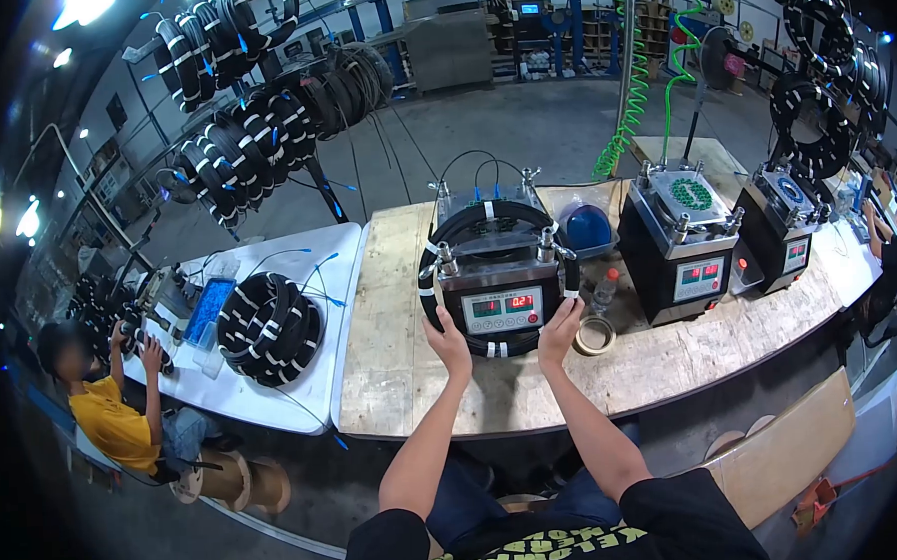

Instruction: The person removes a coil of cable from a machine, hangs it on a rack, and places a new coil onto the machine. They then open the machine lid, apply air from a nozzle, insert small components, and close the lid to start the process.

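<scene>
A coil of black cable (456, 223), bound with white bands, stands upright like a ring in front of a machine with a lit control panel (502, 311). My left hand (449, 344) grips the coil's lower left side, and my right hand (560, 335) grips its lower right side. The panel shows red digits through the middle of the ring. Thin cable ends with blue tips rise behind the coil at the machine's top. Just right of my right hand, a roll of tape (595, 336) lies on the wooden bench (396, 332), with a small red-capped bottle (605, 288) beside it.
Two similar machines (679, 240) (781, 223) stand to the right. A blue round container (586, 228) sits behind the bottle. On the white table (309, 401) at left lies a stack of coils (268, 328). A person in a yellow shirt (119, 419) works there. More coils (233, 154) hang overhead.
</scene>
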`<action>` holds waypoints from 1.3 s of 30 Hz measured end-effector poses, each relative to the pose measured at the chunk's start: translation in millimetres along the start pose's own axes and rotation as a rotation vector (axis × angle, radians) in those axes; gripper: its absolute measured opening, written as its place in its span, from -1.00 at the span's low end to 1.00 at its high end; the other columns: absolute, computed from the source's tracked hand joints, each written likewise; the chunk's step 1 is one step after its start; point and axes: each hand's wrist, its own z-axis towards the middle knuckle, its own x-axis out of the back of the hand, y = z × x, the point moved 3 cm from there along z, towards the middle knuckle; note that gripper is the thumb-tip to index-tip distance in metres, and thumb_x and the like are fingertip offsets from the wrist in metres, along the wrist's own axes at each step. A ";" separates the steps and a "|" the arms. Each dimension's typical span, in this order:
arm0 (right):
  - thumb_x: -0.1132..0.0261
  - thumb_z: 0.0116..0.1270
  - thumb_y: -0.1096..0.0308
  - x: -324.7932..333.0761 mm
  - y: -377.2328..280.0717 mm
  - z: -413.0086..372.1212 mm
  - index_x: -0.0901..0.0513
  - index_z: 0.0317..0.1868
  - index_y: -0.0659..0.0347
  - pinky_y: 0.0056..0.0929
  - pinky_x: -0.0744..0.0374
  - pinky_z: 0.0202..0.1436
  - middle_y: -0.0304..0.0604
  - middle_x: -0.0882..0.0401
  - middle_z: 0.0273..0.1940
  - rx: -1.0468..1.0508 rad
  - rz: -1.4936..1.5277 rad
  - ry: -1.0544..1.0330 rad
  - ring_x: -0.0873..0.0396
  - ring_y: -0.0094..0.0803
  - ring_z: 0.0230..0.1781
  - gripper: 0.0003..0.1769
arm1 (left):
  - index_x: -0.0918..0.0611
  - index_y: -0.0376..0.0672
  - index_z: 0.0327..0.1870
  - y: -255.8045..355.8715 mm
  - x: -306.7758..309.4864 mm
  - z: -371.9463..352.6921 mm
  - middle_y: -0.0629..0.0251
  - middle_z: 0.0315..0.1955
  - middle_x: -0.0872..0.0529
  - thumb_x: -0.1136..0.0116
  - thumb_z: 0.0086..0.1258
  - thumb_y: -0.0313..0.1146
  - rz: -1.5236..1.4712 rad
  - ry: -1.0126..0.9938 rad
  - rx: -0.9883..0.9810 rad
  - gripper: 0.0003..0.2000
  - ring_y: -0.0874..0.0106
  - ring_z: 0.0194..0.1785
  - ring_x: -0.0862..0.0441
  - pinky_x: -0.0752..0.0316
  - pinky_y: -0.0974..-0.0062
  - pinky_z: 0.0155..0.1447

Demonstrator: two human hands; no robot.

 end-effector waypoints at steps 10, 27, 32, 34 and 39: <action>0.12 0.74 0.09 0.5 -4.2 -0.1 -0.45 0.20 0.39 0.02 -0.43 -0.03 0.29 -0.59 -0.15 0.019 -0.029 0.008 -0.54 0.26 -0.13 -0.52 | -0.53 -0.32 -0.36 13.5 -17.8 81.8 0.38 -0.52 -0.50 0.13 0.75 -0.03 -0.077 -0.024 -0.040 -0.48 0.49 -0.40 -0.44 -0.35 0.41 -0.28; 0.08 0.71 -0.17 -16.4 -17.5 112.5 -0.53 -0.11 0.47 -0.32 -0.43 -0.04 -0.06 -0.46 -0.26 -0.114 0.144 -0.362 -0.36 -0.35 -0.22 -0.29 | -0.48 -0.51 -0.50 11.9 -14.7 79.5 -0.04 -0.72 -0.36 0.25 0.76 0.02 0.258 -0.054 -0.131 -0.30 0.11 -0.59 -0.28 -0.18 0.00 -0.35; 0.14 0.72 -0.16 -40.6 -36.7 147.5 -0.39 -0.38 0.47 -0.09 -0.32 -0.26 0.07 -0.32 -0.50 0.101 0.016 -0.436 -0.11 -0.24 -0.38 -0.24 | -0.48 -0.53 -0.46 6.6 -14.7 78.4 -0.08 -0.71 -0.32 0.22 0.76 -0.01 0.214 -0.063 -0.131 -0.33 0.07 -0.59 -0.27 -0.18 -0.01 -0.35; 0.16 0.73 -0.10 -38.9 -29.1 144.5 -0.43 -0.36 0.49 0.04 -0.34 -0.17 0.21 -0.41 -0.46 0.071 -0.071 -0.412 -0.27 -0.01 -0.39 -0.26 | -0.51 -0.50 -0.42 14.5 -14.4 75.6 0.00 -0.72 -0.36 0.21 0.76 -0.02 0.165 -0.043 -0.133 -0.36 0.12 -0.61 -0.28 -0.22 0.02 -0.37; 0.19 0.74 0.02 -40.1 -29.8 135.4 -0.49 -0.25 0.49 0.18 -0.35 0.01 0.33 -0.55 -0.22 0.174 -0.141 -0.323 -0.45 0.28 -0.09 -0.36 | -0.58 -0.37 -0.25 5.0 -9.8 74.6 0.27 -0.50 -0.56 0.21 0.75 -0.04 -0.057 -0.189 0.123 -0.48 0.33 -0.42 -0.44 -0.39 0.22 -0.20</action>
